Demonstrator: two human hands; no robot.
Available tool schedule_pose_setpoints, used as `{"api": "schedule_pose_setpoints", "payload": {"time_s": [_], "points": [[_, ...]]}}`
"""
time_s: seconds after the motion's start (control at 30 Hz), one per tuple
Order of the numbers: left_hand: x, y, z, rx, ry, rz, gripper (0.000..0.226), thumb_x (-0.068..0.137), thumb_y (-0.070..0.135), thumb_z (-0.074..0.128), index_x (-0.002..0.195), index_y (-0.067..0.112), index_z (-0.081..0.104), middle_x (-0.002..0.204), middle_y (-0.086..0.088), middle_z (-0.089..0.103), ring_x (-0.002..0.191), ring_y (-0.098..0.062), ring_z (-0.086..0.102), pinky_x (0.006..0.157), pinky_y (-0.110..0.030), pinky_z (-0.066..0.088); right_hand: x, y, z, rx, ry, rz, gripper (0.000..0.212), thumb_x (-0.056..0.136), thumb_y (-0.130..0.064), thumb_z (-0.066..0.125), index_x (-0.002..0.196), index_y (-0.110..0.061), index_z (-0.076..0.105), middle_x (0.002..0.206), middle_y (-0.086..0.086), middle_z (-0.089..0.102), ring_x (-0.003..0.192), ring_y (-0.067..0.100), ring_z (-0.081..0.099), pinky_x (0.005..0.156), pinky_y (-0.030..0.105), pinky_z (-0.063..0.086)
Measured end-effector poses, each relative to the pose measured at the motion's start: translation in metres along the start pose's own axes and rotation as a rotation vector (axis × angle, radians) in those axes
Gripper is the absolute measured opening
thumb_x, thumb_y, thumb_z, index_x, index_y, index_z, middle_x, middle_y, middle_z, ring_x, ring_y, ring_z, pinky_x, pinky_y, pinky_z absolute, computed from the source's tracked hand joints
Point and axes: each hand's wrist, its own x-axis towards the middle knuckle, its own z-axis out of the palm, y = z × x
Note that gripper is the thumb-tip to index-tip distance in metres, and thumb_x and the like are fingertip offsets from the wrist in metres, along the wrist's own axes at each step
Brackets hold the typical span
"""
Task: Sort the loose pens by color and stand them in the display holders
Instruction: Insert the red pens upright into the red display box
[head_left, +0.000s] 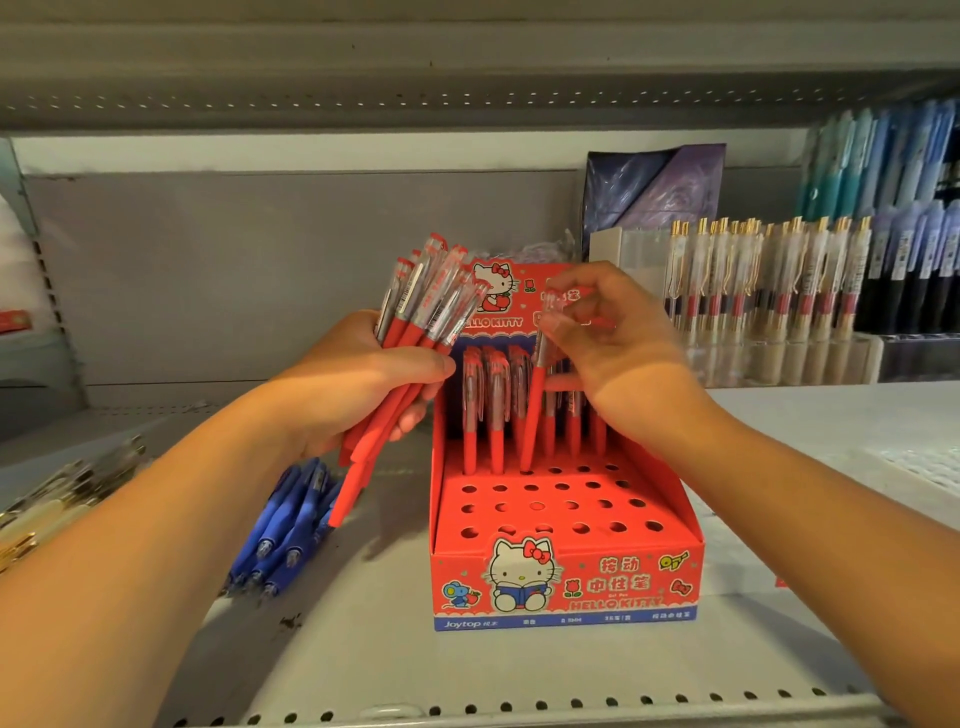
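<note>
A red Hello Kitty display holder with rows of round holes stands on the shelf in front of me. Several red pens stand in its back rows. My left hand grips a bundle of red pens, tips down, to the left of the holder. My right hand pinches the top of a single red pen, whose tip sits at a hole in the holder's second row. A pile of loose blue pens lies on the shelf left of the holder.
Gold-clipped pens stand in clear holders at the back right, with blue and dark pens beyond them. Loose gold-trimmed pens lie at the far left. A purple packet leans behind the holder. The upper shelf hangs overhead.
</note>
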Motion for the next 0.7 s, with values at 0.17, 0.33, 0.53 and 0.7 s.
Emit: {"api": "schedule_pose_setpoints", "payload": {"time_s": [0.17, 0.33, 0.53, 0.7], "points": [[0.0, -0.0006, 0.0005, -0.021, 0.039, -0.011, 0.019, 0.071, 0.017, 0.067, 0.072, 0.001, 0.056, 0.069, -0.021, 0.048, 0.04, -0.022, 0.042, 0.038, -0.025, 0.037, -0.0052, 0.0022, 0.0002, -0.03, -0.105, -0.002, 0.034, 0.088, -0.005, 0.068, 0.083, -0.038, 0.062, 0.077, 0.004, 0.055, 0.068, 0.024, 0.061, 0.05, 0.042, 0.06], [0.0008, -0.0027, -0.0008, -0.029, 0.02, -0.003, 0.017, 0.072, 0.018, 0.068, 0.065, 0.006, 0.058, 0.066, -0.021, 0.048, 0.038, -0.023, 0.042, 0.038, -0.025, 0.038, -0.0076, 0.0059, -0.0016, -0.247, -0.303, 0.113, 0.018, 0.088, -0.01, 0.069, 0.089, -0.026, 0.061, 0.073, 0.008, 0.067, 0.062, 0.024, 0.072, 0.052, 0.043, 0.06], [0.0, -0.0023, 0.0003, -0.022, -0.048, 0.011, 0.018, 0.071, 0.022, 0.074, 0.061, 0.011, 0.064, 0.054, -0.018, 0.05, 0.037, -0.02, 0.046, 0.037, -0.024, 0.04, -0.0047, 0.0049, -0.0048, -0.402, -0.279, 0.073, 0.01, 0.085, -0.023, 0.073, 0.089, -0.03, 0.066, 0.07, -0.004, 0.068, 0.058, 0.01, 0.067, 0.052, 0.022, 0.049], [-0.0045, -0.0007, 0.0048, -0.026, -0.165, 0.031, 0.022, 0.064, 0.032, 0.078, 0.066, 0.013, 0.067, 0.062, -0.022, 0.054, 0.04, -0.023, 0.046, 0.038, -0.025, 0.041, -0.0069, -0.0028, -0.0018, -0.205, -0.176, -0.029, 0.019, 0.083, -0.022, 0.075, 0.098, -0.031, 0.068, 0.081, -0.008, 0.067, 0.056, -0.003, 0.052, 0.06, 0.014, 0.041]]}}
